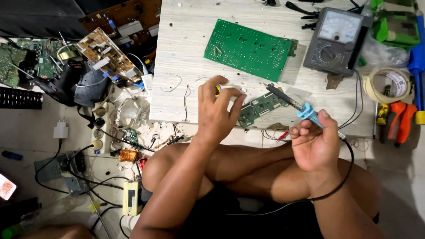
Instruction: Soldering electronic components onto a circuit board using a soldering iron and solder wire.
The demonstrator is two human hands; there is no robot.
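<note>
Nearest the camera, a blue-handled soldering iron (pixel 295 106) was gripped in the right hand (pixel 314 144), the fingers (pixel 302 132) curled tight around the handle and the thumb laid along its top; its black cord was looped back past the wrist. The dark tip was held just above a small green circuit board (pixel 258 108) near the front edge of the pale wooden bench (pixel 186 53). Beside it, the left hand (pixel 215 113) was raised over the bench, its fingers (pixel 237 101) loosely bent and drawn toward the thumb, a small yellow object (pixel 218 90) pinched between them; what it was could not be told. Farther back, a larger green circuit board (pixel 248 48) was laid flat, and an analogue multimeter (pixel 336 40) was seen at the far right
</note>
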